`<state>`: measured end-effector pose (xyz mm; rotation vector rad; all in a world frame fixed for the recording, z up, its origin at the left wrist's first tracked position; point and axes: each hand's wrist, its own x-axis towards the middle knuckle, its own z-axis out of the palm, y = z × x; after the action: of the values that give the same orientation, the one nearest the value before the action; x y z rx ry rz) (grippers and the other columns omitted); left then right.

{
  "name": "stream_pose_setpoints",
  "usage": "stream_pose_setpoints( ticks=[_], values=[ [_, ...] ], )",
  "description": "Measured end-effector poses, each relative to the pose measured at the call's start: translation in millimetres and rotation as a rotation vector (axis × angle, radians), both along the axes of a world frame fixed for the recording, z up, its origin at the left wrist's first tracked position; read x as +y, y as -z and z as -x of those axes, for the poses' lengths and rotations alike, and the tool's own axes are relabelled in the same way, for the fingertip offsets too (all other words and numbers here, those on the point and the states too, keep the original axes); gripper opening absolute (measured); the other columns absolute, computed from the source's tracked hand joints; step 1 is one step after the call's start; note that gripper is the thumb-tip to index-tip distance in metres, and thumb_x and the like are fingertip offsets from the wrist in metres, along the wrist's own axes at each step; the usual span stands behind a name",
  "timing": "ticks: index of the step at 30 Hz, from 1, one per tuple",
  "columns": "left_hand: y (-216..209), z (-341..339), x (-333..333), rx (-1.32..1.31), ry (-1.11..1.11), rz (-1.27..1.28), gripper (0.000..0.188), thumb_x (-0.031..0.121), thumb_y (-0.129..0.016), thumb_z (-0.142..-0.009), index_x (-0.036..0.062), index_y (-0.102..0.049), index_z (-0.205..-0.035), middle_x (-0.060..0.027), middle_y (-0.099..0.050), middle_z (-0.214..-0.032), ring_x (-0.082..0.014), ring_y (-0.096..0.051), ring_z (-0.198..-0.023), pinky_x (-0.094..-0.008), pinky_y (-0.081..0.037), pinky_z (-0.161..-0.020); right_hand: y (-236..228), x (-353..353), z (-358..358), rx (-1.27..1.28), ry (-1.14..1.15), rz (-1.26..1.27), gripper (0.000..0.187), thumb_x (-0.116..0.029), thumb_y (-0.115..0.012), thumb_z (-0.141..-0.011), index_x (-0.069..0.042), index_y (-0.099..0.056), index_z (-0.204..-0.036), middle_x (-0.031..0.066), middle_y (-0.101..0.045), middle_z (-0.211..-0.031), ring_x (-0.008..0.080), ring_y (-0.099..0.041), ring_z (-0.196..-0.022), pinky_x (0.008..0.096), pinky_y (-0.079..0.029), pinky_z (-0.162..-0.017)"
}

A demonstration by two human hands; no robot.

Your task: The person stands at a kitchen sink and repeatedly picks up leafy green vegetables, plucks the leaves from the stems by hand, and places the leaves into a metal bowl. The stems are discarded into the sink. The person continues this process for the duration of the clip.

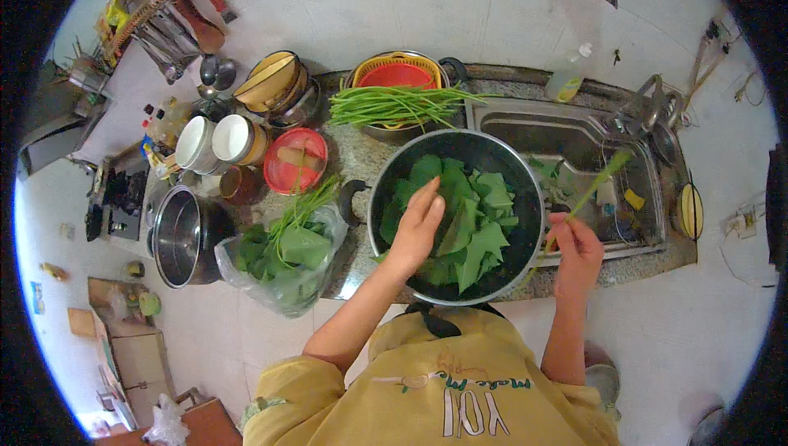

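Observation:
A wide dark pot (525, 167) with a pale rim holds a heap of broad green leaves (483, 237). Over the heap's left side is my left hand (417, 228), its fingers stretched out against the leaves; no grip on any leaf shows. To the right of the pot, my right hand (576, 245) pinches a long green stem (593, 190) between thumb and fingers. This stem slants up over the sink, its far tip blurred. Left of the pot, a clear plastic bag (291, 298) holds more leaves, with thin stalks (304, 212) lying over them.
Long green stalks (402, 107) lie across a basket and pot behind. The steel sink (525, 124) is at the right, with a bottle (569, 73) behind it. A red dish (314, 146), white bowls (233, 136) and an empty-looking pot (182, 233) stand to the left.

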<state>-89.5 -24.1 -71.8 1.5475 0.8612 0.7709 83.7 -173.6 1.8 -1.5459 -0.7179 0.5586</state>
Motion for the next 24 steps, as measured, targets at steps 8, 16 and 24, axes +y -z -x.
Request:
stream_pose_setpoints(
  ticks=[8,16,24],
  values=[
    [-86.2,-12.0,-11.9,0.195,0.367,-1.227,0.036,0.011,-0.055,-0.062,0.004,-0.058,-0.097,-0.01,-0.053,-0.098,-0.0229,-0.052,-0.086,-0.0299,-0.045,-0.071,-1.7,21.0,17.1,-0.451,-0.403,0.188,0.012,-0.007,-0.059,-0.075,0.0,-0.062,-0.084,0.0093,-0.053,-0.065,0.0188,-0.051,-0.057,0.0272,-0.039,-0.052],
    [-72.4,-6.5,59.9,0.379,0.38,-1.298,0.022,0.009,-0.054,-0.064,0.0079,-0.059,-0.085,-0.0061,-0.055,-0.079,-0.0235,-0.053,-0.075,-0.0342,-0.046,-0.064,2.9,16.7,10.2,-0.347,-0.378,0.24,0.027,-0.017,-0.06,-0.076,-0.003,-0.058,-0.099,0.0115,-0.059,-0.077,0.0201,-0.056,-0.065,0.0285,-0.044,-0.059],
    [-61.7,5.4,204.1,0.586,-0.178,-1.264,0.015,0.008,-0.052,-0.068,0.0074,-0.063,-0.078,-0.0082,-0.056,-0.075,-0.0251,-0.053,-0.079,-0.0349,-0.045,-0.066,25.6,-16.0,9.0,-0.213,-0.234,0.403,0.027,-0.019,-0.06,-0.077,-0.007,-0.059,-0.101,0.0115,-0.06,-0.081,0.0176,-0.056,-0.068,0.0278,-0.045,-0.062]
  ],
)
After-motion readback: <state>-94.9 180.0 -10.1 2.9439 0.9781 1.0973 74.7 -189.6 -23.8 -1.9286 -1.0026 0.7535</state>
